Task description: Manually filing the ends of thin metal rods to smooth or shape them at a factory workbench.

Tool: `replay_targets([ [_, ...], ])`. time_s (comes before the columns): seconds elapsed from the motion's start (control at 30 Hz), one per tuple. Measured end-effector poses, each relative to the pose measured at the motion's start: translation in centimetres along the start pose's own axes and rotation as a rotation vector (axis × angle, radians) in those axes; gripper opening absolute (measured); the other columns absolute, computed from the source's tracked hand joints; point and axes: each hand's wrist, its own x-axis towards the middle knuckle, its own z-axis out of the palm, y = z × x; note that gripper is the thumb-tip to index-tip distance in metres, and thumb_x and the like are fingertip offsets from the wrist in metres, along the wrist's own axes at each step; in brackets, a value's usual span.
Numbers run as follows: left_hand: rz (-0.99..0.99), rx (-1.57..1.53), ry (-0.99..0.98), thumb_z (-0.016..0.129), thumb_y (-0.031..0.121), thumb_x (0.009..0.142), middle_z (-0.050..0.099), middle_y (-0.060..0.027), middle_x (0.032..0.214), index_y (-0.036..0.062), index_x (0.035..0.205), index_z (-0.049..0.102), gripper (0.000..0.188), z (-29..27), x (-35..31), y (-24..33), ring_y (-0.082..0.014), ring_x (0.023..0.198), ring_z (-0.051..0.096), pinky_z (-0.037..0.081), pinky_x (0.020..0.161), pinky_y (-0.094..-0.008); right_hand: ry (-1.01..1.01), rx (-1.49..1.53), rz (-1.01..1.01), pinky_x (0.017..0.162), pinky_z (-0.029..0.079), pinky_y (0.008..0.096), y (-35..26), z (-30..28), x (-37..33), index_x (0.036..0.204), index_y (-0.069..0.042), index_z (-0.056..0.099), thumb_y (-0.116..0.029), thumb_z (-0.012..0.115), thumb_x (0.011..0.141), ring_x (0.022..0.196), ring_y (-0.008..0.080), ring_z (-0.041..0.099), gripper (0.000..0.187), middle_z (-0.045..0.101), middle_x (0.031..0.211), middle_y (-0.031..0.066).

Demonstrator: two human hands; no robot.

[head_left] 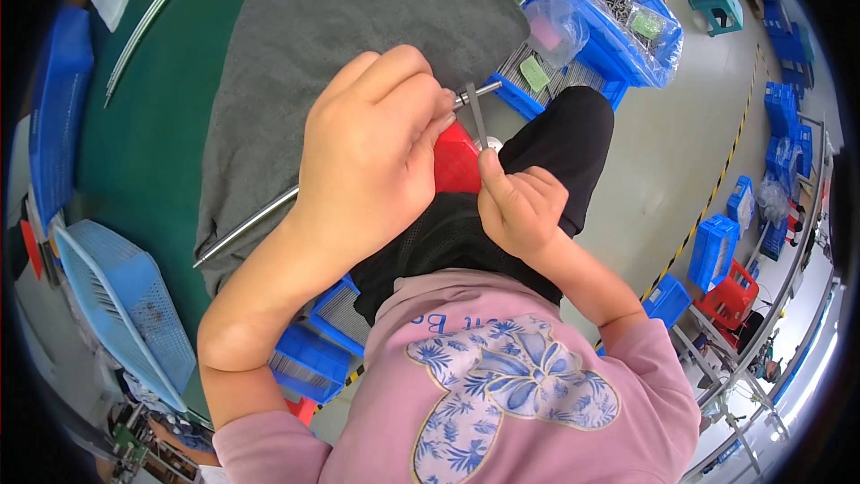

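Observation:
My left hand is closed around a long shiny metal rod held at a slant above a grey cloth. The rod's lower left end rests on or just over the cloth; its upper right end steps down to a thinner tip. In my right hand, pinched with the thumb along it, is a flat grey metal bar. This bar crosses the rod near the thin tip and appears to touch it. Whether its end is shaped like a wrench, I cannot tell.
The cloth lies on a green table. Right of it, blue bins hold rods and bagged small metal parts. A light blue basket stands at left, with more blue bins below the table. A red surface shows between my hands.

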Motion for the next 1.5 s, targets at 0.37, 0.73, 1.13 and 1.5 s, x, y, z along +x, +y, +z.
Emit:
replay_targets([
  [0.37, -0.012, -0.003, 0.004, 0.068, -0.006, 0.065, 0.053, -0.0079, 0.074, 0.0012, 0.073, 0.058, 0.015, 0.1, -0.5, 0.0, -0.0277, 0.068, 0.054, 0.044, 0.059, -0.0368, -0.155, -0.006, 0.098, 0.041, 0.035, 0.0303, -1.2, -2.8, 5.1, 0.113, -0.006, 0.068, 0.003, 0.064, 0.054, 0.038, 0.0178, 0.041, 0.06, 0.044, 0.05, -0.0003],
  [0.73, -0.034, 0.008, 0.025, 0.068, -0.01, 0.069, 0.052, -0.0098, 0.071, -0.002, 0.072, 0.055, 0.016, -0.1, -0.4, -0.2, -0.024, 0.062, 0.052, 0.042, 0.055, -0.0314, -0.204, 0.032, 0.172, 0.045, 0.035, 0.0306, -1.4, -2.4, 7.1, 0.117, -0.004, 0.067, 0.008, 0.061, 0.065, 0.041, 0.0189, 0.044, 0.053, 0.049, 0.053, 0.0059],
  [1.13, -0.032, -0.033, 0.006, 0.067, -0.007, 0.064, 0.053, -0.0078, 0.073, 0.0009, 0.072, 0.057, 0.015, -0.1, -0.5, -0.2, -0.0272, 0.066, 0.052, 0.044, 0.058, -0.0362, -0.199, 0.001, 0.21, 0.044, 0.035, 0.0321, -2.5, -3.3, 3.6, 0.118, -0.007, 0.066, 0.007, 0.06, 0.068, 0.041, 0.0198, 0.043, 0.053, 0.048, 0.052, 0.0049],
  [1.5, -0.011, -0.006, -0.002, 0.066, -0.007, 0.065, 0.053, -0.0074, 0.073, 0.0015, 0.072, 0.057, 0.015, 0.2, -0.2, -0.2, -0.0277, 0.067, 0.053, 0.044, 0.059, -0.0365, -0.207, -0.032, 0.133, 0.043, 0.031, 0.0295, -1.8, -3.6, 3.1, 0.117, -0.001, 0.065, 0.008, 0.06, 0.063, 0.039, 0.0157, 0.041, 0.055, 0.046, 0.051, 0.0021],
])
